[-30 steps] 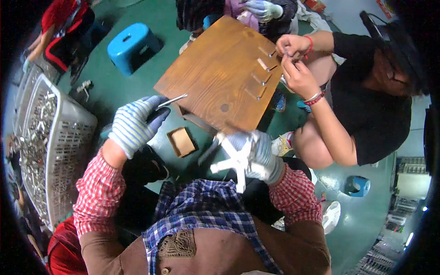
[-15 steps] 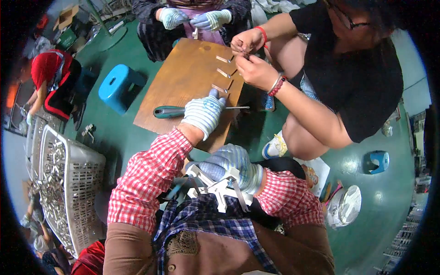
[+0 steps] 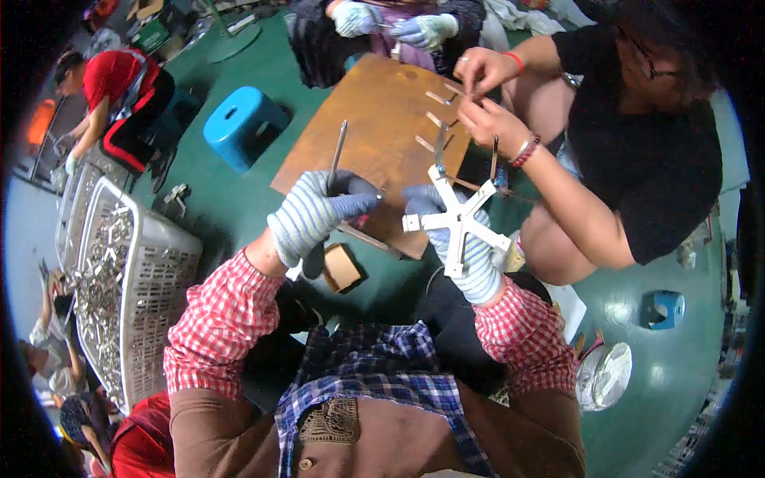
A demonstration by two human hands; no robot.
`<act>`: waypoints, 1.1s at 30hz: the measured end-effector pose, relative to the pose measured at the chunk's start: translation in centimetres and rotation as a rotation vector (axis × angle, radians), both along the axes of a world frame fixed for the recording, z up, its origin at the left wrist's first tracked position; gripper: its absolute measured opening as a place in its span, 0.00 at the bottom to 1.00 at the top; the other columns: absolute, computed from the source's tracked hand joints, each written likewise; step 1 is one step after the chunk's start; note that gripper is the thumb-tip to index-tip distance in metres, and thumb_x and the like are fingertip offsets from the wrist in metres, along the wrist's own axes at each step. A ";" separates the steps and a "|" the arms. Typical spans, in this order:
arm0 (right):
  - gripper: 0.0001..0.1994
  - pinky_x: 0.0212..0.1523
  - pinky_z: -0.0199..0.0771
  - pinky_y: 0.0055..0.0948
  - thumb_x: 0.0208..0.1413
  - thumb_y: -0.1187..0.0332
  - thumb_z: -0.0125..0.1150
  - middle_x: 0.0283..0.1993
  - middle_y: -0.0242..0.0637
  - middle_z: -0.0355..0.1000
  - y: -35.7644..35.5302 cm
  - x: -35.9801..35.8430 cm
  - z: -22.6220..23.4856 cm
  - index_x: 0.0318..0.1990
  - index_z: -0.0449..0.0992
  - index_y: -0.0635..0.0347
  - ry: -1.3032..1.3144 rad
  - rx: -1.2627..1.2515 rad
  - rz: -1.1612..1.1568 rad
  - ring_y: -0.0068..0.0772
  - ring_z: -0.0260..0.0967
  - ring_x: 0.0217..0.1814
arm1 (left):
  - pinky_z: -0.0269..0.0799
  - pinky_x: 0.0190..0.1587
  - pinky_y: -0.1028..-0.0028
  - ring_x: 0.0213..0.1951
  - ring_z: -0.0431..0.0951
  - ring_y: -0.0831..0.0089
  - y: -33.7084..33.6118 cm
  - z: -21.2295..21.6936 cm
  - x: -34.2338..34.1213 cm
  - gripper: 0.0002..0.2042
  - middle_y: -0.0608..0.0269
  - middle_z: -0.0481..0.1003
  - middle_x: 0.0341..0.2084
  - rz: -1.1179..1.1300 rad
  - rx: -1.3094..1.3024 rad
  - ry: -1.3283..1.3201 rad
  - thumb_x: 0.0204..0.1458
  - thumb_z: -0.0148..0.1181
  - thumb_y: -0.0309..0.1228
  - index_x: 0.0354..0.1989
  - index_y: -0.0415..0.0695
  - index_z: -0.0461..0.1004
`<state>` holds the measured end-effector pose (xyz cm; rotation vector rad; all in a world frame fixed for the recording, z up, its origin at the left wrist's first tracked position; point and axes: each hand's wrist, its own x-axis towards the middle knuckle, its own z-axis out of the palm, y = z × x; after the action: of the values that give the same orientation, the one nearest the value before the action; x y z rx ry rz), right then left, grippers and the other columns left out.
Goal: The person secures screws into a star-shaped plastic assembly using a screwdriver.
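Observation:
My left hand (image 3: 312, 211), in a striped grey-blue glove, is closed around a screwdriver (image 3: 339, 155) whose shaft points up. The fist hides most of its handle. A tiny shiny piece (image 3: 381, 193) shows at the thumb and fingertip, too small to name. My right hand (image 3: 476, 267), gloved alike, holds a white star-shaped frame (image 3: 457, 223) with several arms, beside the near right part of the board. Thin metal strips (image 3: 439, 147) stand up from its two far arms. Small flat strips with screws (image 3: 437, 120) lie along the board's right side.
A brown wooden board (image 3: 358, 111) lies ahead. Across it, another person's gloved hands (image 3: 426, 30) work; at the right, a co-worker's bare hands (image 3: 488, 111) do too. A blue stool (image 3: 239, 119), a white basket of metal parts (image 3: 155, 279) and an open cardboard box (image 3: 341, 267) stand around.
My left hand has picked the screwdriver up off the board and turned its shaft upward. My right hand has lifted the star-shaped frame from my lap, forward and right.

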<state>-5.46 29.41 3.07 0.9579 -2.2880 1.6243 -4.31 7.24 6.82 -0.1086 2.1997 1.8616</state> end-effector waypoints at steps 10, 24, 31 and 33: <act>0.10 0.36 0.77 0.23 0.55 0.73 0.61 0.37 0.38 0.77 -4.0 0.4 -2.1 0.43 0.75 0.67 -0.288 -0.138 0.170 0.25 0.75 0.36 | 0.71 0.35 0.77 0.30 0.75 0.80 -1.8 -1.9 3.7 0.11 0.65 0.79 0.26 0.060 -0.018 0.145 0.53 0.61 0.33 0.37 0.37 0.79; 0.07 0.32 0.71 0.21 0.59 0.70 0.57 0.32 0.35 0.74 -5.7 1.5 -1.5 0.39 0.74 0.65 -0.595 -0.225 0.153 0.21 0.71 0.30 | 0.54 0.23 0.85 0.23 0.64 0.88 -1.2 -3.3 5.4 0.15 0.73 0.77 0.29 0.175 0.657 -0.132 0.52 0.63 0.34 0.46 0.42 0.77; 0.12 0.34 0.72 0.20 0.59 0.68 0.58 0.35 0.33 0.71 -5.2 1.2 -1.5 0.47 0.72 0.67 -0.786 -0.459 0.274 0.21 0.70 0.35 | 0.54 0.22 0.85 0.21 0.63 0.88 -2.3 -1.8 5.7 0.10 0.72 0.77 0.28 0.209 0.474 -0.160 0.51 0.64 0.33 0.39 0.42 0.77; 0.20 0.32 0.74 0.20 0.63 0.64 0.53 0.36 0.36 0.70 -3.8 0.8 -2.2 0.55 0.66 0.73 -1.022 -0.643 0.335 0.23 0.70 0.36 | 0.55 0.22 0.85 0.20 0.63 0.88 -2.7 -1.5 5.3 0.08 0.74 0.74 0.23 0.218 0.467 -0.154 0.51 0.63 0.33 0.36 0.43 0.76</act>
<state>-4.69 25.62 0.91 0.3637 -1.7461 3.2635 1.01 4.51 5.34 -0.3992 1.6582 2.3440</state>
